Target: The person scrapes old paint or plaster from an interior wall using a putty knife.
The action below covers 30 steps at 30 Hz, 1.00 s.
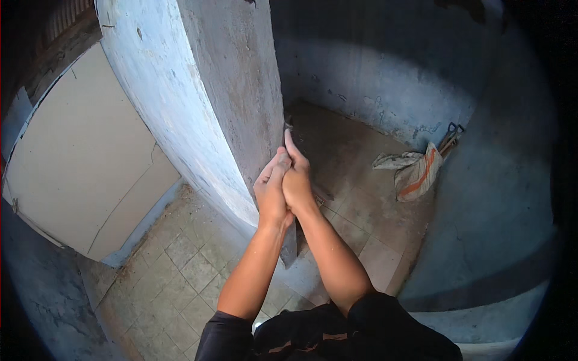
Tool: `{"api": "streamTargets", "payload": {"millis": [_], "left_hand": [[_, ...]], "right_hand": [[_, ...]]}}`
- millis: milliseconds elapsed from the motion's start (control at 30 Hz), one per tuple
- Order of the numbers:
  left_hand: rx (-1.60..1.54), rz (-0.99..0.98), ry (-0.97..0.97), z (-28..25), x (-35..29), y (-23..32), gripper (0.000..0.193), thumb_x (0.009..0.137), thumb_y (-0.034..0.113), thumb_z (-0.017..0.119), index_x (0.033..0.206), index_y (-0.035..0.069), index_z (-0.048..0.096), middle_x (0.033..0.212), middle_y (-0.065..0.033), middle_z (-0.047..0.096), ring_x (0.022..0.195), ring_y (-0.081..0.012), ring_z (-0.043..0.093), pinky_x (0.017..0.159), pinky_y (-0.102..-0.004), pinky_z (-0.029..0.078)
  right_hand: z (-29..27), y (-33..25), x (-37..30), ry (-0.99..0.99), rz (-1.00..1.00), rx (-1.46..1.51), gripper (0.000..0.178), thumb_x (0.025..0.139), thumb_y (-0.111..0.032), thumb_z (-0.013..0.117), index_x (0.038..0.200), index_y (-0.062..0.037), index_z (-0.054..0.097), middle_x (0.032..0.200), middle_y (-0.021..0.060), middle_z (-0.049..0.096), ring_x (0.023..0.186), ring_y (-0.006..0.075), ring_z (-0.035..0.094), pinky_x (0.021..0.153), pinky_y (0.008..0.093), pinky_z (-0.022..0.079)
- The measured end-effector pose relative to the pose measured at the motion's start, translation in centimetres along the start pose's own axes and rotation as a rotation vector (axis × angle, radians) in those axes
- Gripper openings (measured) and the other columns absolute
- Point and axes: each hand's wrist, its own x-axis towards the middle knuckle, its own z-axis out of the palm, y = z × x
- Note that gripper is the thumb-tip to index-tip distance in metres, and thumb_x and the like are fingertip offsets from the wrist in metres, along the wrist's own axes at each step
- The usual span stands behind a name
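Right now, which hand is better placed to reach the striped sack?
Right, probably: the right hand is nearer the striped sack. The left hand, against the right, lies farther from it.

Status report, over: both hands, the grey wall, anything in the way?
Left hand and right hand together, touching; anything held is hidden. Grey wall close by, contact unclear. Sack off to the right, clear of both.

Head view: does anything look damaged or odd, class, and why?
The pillar has a blotchy, worn grey face. The back wall shows patchy paint low down, near the sack. The pale panel has a crack-like line at lower right, so it looks damaged.
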Motion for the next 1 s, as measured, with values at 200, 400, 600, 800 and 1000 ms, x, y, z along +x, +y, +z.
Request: {"api": "streamTargets", "payload": {"millis": [200,400,600,800,1000], "left_hand": [[0.069,0.042,0.060,-2.1,-4.2,-1.6,0.056,0.100,0.020,0.058,0.146,-0.010,0.045,0.146,-0.0176,0.052,0.131,-0.0235,0.053,0.110,-0.0327,0.042],[0.031,-0.008,0.020,-0.2,-0.1,-0.8,0.054,0.099,0.020,0.058,0.143,-0.010,0.048,0.142,-0.0173,0.055,0.128,-0.0236,0.055,0.108,-0.0333,0.043],[0.089,0.043,0.103,-2.5,-3.4,-2.2,0.049,0.100,0.023,0.060,0.136,-0.009,0.055,0.135,-0.0154,0.059,0.123,-0.0235,0.059,0.105,-0.0341,0.046],[0.065,-0.006,0.058,-0.7,-0.4,-0.3,0.045,0.098,0.020,0.060,0.134,-0.008,0.057,0.134,-0.0142,0.061,0.120,-0.0211,0.060,0.101,-0.0315,0.047],[-0.002,0.028,0.072,-3.0,-3.6,-2.9,0.048,0.099,0.016,0.062,0.139,-0.009,0.053,0.131,-0.0148,0.062,0.115,-0.0195,0.063,0.097,-0.0309,0.051]], "right_hand": [[-0.9,1.7,-4.7,-0.143,0.026,-0.266,0.055,0.099,0.000,0.045,0.154,-0.0009,0.039,0.145,0.0240,0.054,0.137,0.0232,0.048,0.115,0.0304,0.032],[-0.5,1.4,-0.2,0.001,0.007,-0.091,0.061,0.096,-0.001,0.047,0.156,-0.0054,0.037,0.139,0.0316,0.056,0.134,0.0323,0.053,0.109,0.0347,0.040],[-1.0,0.6,-4.8,-0.156,0.140,-0.145,0.055,0.099,-0.001,0.045,0.153,-0.0011,0.040,0.141,0.0249,0.057,0.130,0.0199,0.053,0.112,0.0302,0.037],[0.1,1.2,-0.8,0.011,0.035,-0.045,0.057,0.098,-0.005,0.046,0.154,0.0011,0.036,0.133,0.0328,0.059,0.125,0.0299,0.059,0.106,0.0347,0.044],[-1.5,2.0,-5.1,-0.152,0.110,-0.200,0.064,0.095,-0.002,0.047,0.157,-0.0115,0.036,0.134,0.0325,0.059,0.129,0.0352,0.057,0.106,0.0351,0.043]]}}
